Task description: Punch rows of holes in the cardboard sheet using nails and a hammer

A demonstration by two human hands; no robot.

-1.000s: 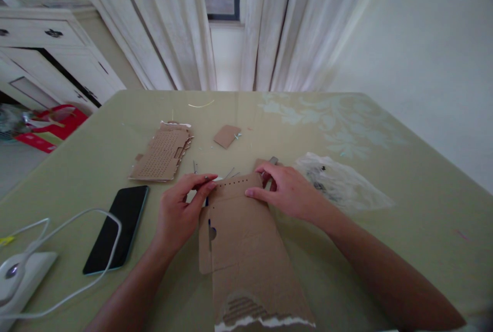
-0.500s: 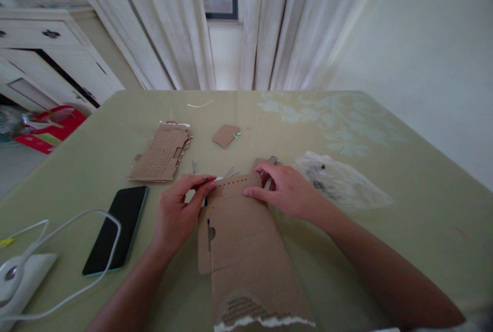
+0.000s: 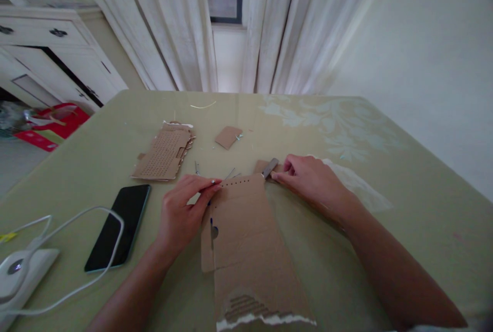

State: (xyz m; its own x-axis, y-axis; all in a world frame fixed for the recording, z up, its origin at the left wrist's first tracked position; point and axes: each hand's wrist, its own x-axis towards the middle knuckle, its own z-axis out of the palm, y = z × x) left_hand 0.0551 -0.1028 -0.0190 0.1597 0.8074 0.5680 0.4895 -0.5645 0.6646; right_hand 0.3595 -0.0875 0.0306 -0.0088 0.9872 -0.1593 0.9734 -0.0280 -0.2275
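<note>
The left hand (image 3: 184,213) pinches the upper left corner of a large cardboard sheet (image 3: 246,250) lying flat on a green table (image 3: 404,208) directly in front of the person. The right hand (image 3: 311,183) rests just past the sheet's upper right corner, fingers curled around a small metal tool (image 3: 270,167) — its tip touches that corner. Farther left lie a perforated cardboard piece (image 3: 164,153) and a dark phone (image 3: 119,226).
</note>
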